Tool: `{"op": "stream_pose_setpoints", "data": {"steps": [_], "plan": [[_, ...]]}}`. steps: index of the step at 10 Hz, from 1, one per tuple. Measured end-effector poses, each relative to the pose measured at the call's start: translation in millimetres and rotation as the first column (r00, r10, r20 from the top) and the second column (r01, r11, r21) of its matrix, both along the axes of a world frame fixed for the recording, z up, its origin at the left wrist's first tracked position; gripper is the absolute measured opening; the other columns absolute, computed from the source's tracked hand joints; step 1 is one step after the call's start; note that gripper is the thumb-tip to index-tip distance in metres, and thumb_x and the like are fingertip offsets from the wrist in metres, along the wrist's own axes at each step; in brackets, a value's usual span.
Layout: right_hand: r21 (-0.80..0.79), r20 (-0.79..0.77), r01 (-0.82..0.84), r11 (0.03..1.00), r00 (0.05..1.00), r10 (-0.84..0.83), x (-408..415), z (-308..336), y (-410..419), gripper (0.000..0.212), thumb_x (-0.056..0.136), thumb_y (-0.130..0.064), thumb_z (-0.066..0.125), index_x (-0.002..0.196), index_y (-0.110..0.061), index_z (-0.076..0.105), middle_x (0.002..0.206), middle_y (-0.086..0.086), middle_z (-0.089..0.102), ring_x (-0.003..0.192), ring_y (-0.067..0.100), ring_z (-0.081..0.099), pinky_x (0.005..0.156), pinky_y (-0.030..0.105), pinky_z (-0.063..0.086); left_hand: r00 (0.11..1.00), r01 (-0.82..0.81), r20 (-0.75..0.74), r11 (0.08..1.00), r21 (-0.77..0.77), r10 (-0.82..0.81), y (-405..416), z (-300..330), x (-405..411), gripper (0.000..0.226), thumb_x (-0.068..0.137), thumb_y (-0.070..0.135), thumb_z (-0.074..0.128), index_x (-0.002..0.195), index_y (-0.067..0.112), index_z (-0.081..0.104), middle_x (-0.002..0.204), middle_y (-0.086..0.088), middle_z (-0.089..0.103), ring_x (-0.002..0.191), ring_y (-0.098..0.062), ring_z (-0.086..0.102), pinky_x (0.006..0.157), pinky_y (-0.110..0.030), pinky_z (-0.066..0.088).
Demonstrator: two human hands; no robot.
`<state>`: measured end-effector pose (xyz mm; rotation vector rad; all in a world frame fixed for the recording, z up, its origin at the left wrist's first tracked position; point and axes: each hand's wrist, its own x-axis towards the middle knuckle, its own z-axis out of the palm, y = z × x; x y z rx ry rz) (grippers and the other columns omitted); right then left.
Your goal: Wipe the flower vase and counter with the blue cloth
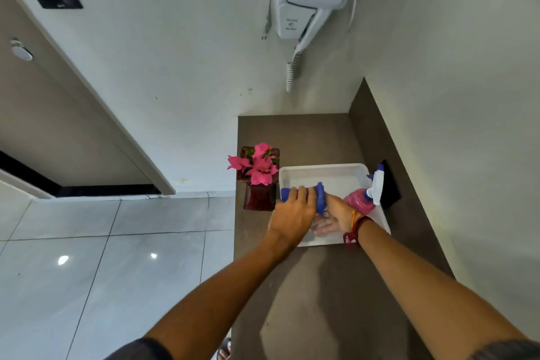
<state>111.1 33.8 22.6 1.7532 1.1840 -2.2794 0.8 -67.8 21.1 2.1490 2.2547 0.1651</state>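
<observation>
vase left of tray, on counter

The left hand covers most of the blue cloth. The right hand has its fingers hidden, apparently beneath the cloth. The tray is partly covered.

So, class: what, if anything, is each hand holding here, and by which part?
The left hand grips the blue cloth around its bunched middle, over the white tray. The right hand touches the cloth's end; whether it grips cannot be told.

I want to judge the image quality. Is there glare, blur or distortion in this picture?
Head view: two bright light spots glare on the glossy floor tiles; the wide lens bends the wall edges and stretches both forearms; the right hand looks slightly smeared over the white tray; soft arm shadows lie on the counter.
</observation>
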Motion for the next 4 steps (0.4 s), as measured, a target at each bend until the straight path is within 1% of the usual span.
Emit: {"op": "stream_pose_setpoints", "data": {"steps": [1,2,3,4], "plan": [[0.084,-0.151,0.312,0.946,0.943,-0.298,3.8,-14.5,8.1,0.051,0.101,-0.044,0.04,0.13,-0.005,0.056,0.13,0.021,0.061,0.122,0.036,0.058,0.107,0.053,0.045,1.0,0.002,-0.004,0.987,-0.162,-0.002,12.3,-23.1,22.5,0.063,0.098,0.02,0.056,0.153,0.005,0.028,0.152,-0.025,0.04,0.142,-0.042,0.039,0.102,-0.065,0.046],[0.275,-0.019,0.18,0.945,0.983,-0.182,0.3,-28.3,6.8,0.045,0.104,-0.038,0.034,0.118,-0.003,0.059,0.125,0.022,0.062,0.123,0.038,0.056,0.11,0.052,0.042,0.999,-0.016,-0.054,0.912,-0.41,-0.007,13.7,-62.0,34.6,0.071,0.103,0.023,0.048,0.158,0.009,0.007,0.164,-0.024,0.014,0.153,-0.041,0.014,0.12,-0.067,0.014],[0.415,0.153,-0.035,0.909,0.988,-0.032,-0.9,-43.6,4.5,0.044,0.105,-0.026,0.034,0.135,0.003,0.048,0.143,0.022,0.05,0.133,0.036,0.046,0.117,0.045,0.032,0.997,0.031,-0.042,0.845,-0.533,-0.063,16.1,-69.1,32.7,0.06,0.106,0.024,0.039,0.157,0.004,0.015,0.165,-0.023,0.014,0.152,-0.04,0.019,0.123,-0.058,0.019],[0.494,0.247,-0.136,0.859,0.969,0.012,2.6,-45.6,3.7,0.051,0.105,-0.026,0.034,0.151,-0.005,0.03,0.158,0.015,0.033,0.145,0.031,0.033,0.123,0.041,0.023,0.994,0.078,-0.027,0.869,-0.489,-0.105,22.9,-46.9,28.3,0.041,0.099,0.015,0.05,0.138,0.001,0.049,0.144,-0.023,0.052,0.131,-0.038,0.052,0.114,-0.051,0.037]]}}
